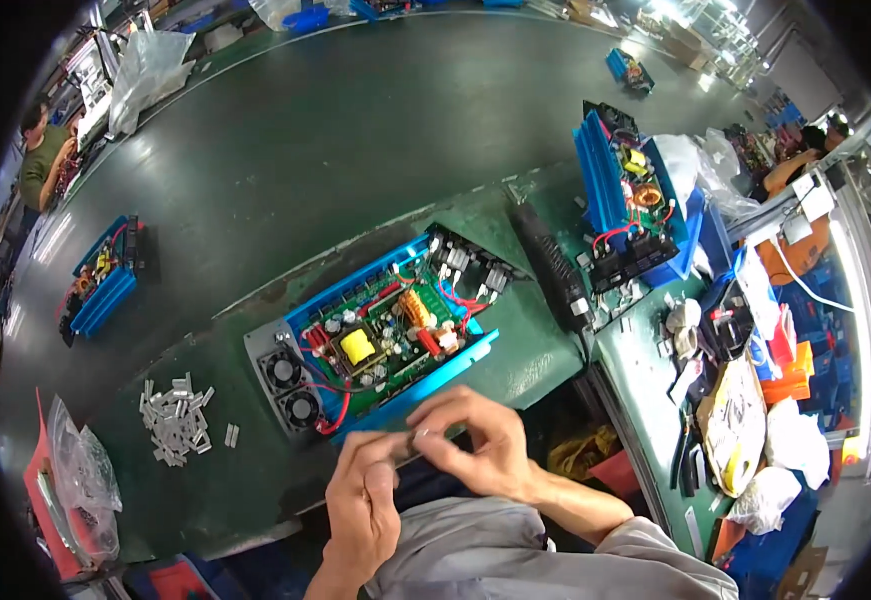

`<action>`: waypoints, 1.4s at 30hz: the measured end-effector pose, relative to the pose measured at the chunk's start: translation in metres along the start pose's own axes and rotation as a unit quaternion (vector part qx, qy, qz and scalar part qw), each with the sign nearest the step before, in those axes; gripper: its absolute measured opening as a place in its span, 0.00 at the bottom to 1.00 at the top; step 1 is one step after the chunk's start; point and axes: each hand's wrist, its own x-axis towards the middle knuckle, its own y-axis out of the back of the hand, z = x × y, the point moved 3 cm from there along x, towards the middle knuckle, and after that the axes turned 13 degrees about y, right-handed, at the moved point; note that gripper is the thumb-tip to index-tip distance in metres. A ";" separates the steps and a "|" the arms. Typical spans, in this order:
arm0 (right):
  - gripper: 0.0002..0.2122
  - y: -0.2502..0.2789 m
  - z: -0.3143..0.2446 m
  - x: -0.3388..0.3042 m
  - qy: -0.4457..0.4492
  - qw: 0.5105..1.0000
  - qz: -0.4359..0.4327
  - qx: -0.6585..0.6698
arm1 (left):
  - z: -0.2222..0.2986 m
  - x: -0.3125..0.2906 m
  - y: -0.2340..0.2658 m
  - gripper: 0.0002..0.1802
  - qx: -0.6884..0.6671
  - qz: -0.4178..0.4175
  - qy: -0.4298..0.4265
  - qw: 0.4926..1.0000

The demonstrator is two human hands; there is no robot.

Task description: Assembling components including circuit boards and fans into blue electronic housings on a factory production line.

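On the green bench (245,495), near its front edge, lies the open blue unit (380,335): probably fairly heavy and stiff, its bare board fragile, best held by the side walls (437,374). A blue bin (693,238) sits against a second unit (607,185), contents mostly hidden. The left hand (365,492) and right hand (482,440) curl, fingertips close; whether they pinch anything, I cannot tell.

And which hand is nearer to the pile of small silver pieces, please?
Left. The left hand is apart from the pile, to its right; the right hand is farther right.
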 end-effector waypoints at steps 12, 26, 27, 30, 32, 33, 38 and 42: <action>0.07 0.029 0.008 -0.002 -0.095 0.988 -0.049 -0.115 | -0.007 0.031 0.025 0.10 -0.131 -0.012 0.114 0.985; 0.04 0.032 0.004 0.007 0.001 0.983 -0.085 -0.164 | -0.001 0.030 0.003 0.10 -0.119 -0.030 0.112 0.986; 0.04 0.036 0.003 0.008 -0.001 0.983 -0.081 -0.164 | -0.001 0.030 0.001 0.10 -0.106 -0.024 0.121 0.987; 0.10 0.078 0.004 0.008 0.090 0.922 0.078 -0.368 | -0.004 0.032 0.009 0.09 -0.009 0.070 -0.015 0.997; 0.14 0.126 0.006 0.011 0.126 0.798 0.154 -0.568 | -0.007 0.039 0.014 0.08 0.048 0.105 -0.079 0.990; 0.17 0.143 0.008 0.011 0.108 0.729 0.161 -0.657 | -0.011 0.041 0.014 0.08 0.081 0.114 -0.119 0.983; 0.22 0.164 0.022 0.008 -0.019 0.775 0.118 -0.621 | -0.008 0.052 -0.001 0.10 0.167 0.093 -0.233 0.954; 0.27 0.151 0.007 -0.012 -0.070 0.781 0.130 -0.607 | -0.009 0.050 -0.009 0.12 0.255 0.103 -0.269 0.923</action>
